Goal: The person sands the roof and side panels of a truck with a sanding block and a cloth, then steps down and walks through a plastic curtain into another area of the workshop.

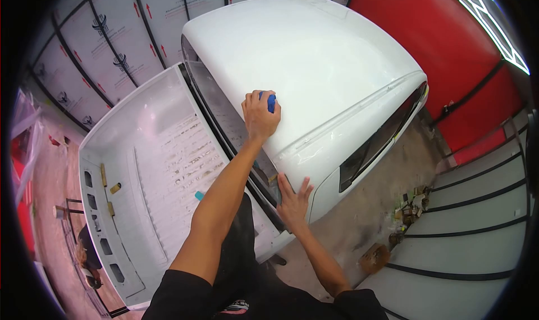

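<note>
My left hand is stretched out over the glossy white roof of a truck cab. Its fingers are closed on a small blue pad that presses on the roof. My right hand lies flat, fingers spread, on the cab's near rear corner, just above the dark rear window. It holds nothing. Both arms are bare below black sleeves.
A white truck bed with a worn, ribbed floor lies left of the cab; a small teal object sits in it. Red wall panels stand at right. Scattered cans and clutter lie on the concrete floor below.
</note>
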`<action>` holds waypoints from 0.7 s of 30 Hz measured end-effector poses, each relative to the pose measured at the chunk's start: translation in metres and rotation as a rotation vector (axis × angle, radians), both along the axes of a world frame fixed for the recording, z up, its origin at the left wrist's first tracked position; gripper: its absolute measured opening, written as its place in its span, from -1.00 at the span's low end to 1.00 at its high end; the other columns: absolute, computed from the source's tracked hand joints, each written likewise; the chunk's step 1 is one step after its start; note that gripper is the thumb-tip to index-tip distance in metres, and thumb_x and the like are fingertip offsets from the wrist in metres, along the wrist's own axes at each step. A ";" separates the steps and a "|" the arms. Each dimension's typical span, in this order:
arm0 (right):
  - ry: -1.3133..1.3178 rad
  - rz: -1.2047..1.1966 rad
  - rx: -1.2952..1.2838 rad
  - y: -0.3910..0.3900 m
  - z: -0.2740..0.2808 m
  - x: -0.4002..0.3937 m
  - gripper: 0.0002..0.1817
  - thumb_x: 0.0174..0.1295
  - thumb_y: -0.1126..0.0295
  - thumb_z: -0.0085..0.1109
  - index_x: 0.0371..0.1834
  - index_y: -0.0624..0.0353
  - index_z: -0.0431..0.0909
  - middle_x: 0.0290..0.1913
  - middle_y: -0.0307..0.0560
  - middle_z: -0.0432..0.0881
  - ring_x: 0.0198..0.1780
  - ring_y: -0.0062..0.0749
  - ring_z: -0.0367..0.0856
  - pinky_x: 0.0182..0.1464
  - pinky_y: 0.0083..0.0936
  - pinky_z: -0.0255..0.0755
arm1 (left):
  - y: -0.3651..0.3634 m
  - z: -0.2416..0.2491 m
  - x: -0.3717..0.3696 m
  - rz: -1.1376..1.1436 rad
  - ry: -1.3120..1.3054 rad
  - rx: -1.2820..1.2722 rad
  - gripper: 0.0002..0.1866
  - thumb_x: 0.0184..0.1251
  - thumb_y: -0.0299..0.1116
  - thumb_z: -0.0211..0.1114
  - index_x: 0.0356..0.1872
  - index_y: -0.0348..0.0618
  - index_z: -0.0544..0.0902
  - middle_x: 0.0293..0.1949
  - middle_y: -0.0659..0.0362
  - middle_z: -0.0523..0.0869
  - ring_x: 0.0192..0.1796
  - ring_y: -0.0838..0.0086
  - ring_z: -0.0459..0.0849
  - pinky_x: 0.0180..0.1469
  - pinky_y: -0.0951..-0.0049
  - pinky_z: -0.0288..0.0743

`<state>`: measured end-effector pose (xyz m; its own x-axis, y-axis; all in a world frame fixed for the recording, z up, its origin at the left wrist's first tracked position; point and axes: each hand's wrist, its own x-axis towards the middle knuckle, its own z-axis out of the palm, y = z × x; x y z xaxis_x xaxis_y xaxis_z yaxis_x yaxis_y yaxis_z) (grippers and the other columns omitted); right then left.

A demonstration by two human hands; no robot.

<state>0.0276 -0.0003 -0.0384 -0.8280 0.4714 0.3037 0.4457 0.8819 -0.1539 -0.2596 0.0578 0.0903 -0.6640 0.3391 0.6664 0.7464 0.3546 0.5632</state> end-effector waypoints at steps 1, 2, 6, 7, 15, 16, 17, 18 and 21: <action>-0.062 -0.023 0.007 0.000 0.021 -0.022 0.10 0.11 0.27 0.41 0.86 -0.24 0.24 0.89 -0.68 0.03 0.90 0.23 -0.48 0.75 0.42 -0.81 | 0.001 -0.002 0.002 0.005 0.002 0.001 -0.73 0.35 -0.32 0.45 0.05 -0.03 0.79 0.07 0.11 0.70 0.21 0.14 0.60 0.38 0.08 0.42; -0.117 -0.044 0.019 0.002 0.033 -0.034 0.11 0.11 0.25 0.40 0.87 -0.27 0.23 0.89 -0.73 0.01 0.91 0.17 -0.51 0.75 0.39 -0.85 | 0.000 -0.004 0.005 0.003 -0.002 0.007 -0.73 0.35 -0.32 0.45 0.05 -0.03 0.79 0.07 0.11 0.70 0.21 0.14 0.60 0.38 0.08 0.42; -0.055 -0.033 0.174 -0.002 -0.006 -0.010 0.10 0.14 0.32 0.40 0.87 -0.17 0.21 0.89 -0.63 0.03 0.89 0.31 -0.36 0.73 0.56 -0.67 | -0.001 -0.004 0.002 -0.012 -0.003 0.000 -0.72 0.34 -0.31 0.45 0.05 -0.02 0.79 0.08 0.11 0.70 0.22 0.14 0.60 0.37 0.08 0.42; -0.035 -0.034 0.171 -0.003 -0.013 -0.001 0.07 0.19 0.31 0.38 0.88 -0.17 0.19 0.90 -0.64 0.00 0.89 0.30 -0.35 0.73 0.57 -0.66 | 0.001 -0.001 0.001 -0.009 -0.010 -0.002 -0.72 0.34 -0.31 0.46 0.05 -0.03 0.79 0.08 0.11 0.70 0.22 0.14 0.60 0.37 0.08 0.42; 0.004 -0.019 0.095 -0.007 0.011 -0.028 -0.26 0.66 0.11 0.00 0.89 -0.22 0.16 0.90 -0.66 0.03 0.91 0.05 -0.32 0.70 0.57 -0.77 | 0.001 0.001 0.000 -0.009 0.019 0.002 -0.73 0.35 -0.32 0.44 0.05 -0.03 0.79 0.07 0.10 0.70 0.21 0.13 0.60 0.37 0.07 0.42; -0.020 -0.026 0.138 -0.009 0.005 -0.017 -0.25 0.65 0.11 0.01 0.89 -0.25 0.16 0.90 -0.67 -0.01 0.91 0.05 -0.32 0.70 0.57 -0.75 | 0.000 0.000 0.002 -0.014 0.013 -0.003 -0.73 0.35 -0.32 0.44 0.05 -0.03 0.79 0.07 0.10 0.70 0.21 0.13 0.60 0.37 0.07 0.42; -0.014 -0.015 0.124 -0.010 -0.002 -0.015 -0.26 0.65 0.11 0.01 0.89 -0.25 0.16 0.90 -0.66 0.00 0.91 0.05 -0.32 0.70 0.57 -0.74 | 0.000 0.000 0.002 -0.013 0.022 -0.007 -0.73 0.37 -0.32 0.43 0.06 -0.03 0.79 0.07 0.10 0.70 0.22 0.13 0.60 0.36 0.07 0.42; -0.010 -0.001 0.115 -0.007 0.003 -0.015 -0.26 0.65 0.12 0.01 0.88 -0.26 0.17 0.90 -0.66 0.00 0.92 0.04 -0.33 0.71 0.56 -0.72 | 0.001 0.001 0.001 -0.009 0.029 -0.005 -0.74 0.39 -0.32 0.43 0.06 -0.03 0.78 0.08 0.09 0.69 0.22 0.13 0.60 0.36 0.06 0.42; -0.019 0.029 0.032 -0.005 0.019 -0.024 -0.25 0.64 0.13 0.06 0.88 -0.26 0.18 0.90 -0.63 0.01 0.92 0.05 -0.34 0.71 0.58 -0.62 | -0.001 -0.005 0.004 -0.004 0.029 -0.015 -0.74 0.39 -0.33 0.42 0.06 -0.04 0.79 0.07 0.09 0.69 0.22 0.13 0.60 0.37 0.06 0.41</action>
<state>0.0039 -0.0049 -0.0189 -0.8472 0.4370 0.3021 0.4221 0.8990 -0.1168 -0.2553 0.0571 0.0855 -0.6430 0.3521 0.6801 0.7638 0.3598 0.5359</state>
